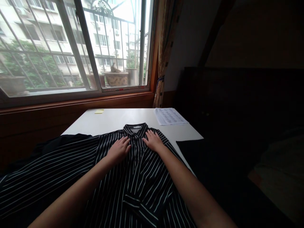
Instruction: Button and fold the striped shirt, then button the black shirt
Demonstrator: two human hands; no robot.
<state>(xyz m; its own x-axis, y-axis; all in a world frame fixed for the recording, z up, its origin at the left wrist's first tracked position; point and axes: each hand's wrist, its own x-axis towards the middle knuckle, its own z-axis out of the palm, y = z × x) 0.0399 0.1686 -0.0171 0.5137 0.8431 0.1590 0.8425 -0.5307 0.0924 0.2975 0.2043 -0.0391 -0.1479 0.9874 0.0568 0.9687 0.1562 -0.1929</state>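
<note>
The fingers of the left hand are spread and lie flat on the shirt, holding nothing. The fingers of the right hand are also spread flat, just under the collar. The two hands are near each other, on either side of the shirt's middle line. The striped shirt lies open on the white table. Farther away on the table are a paper and a yellow note. Outside the window, a pot holds a plant.

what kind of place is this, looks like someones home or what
Probably a room in a flat: a barred window faces apartment blocks, a curtain hangs beside it, and a striped shirt lies on a white table.
</note>
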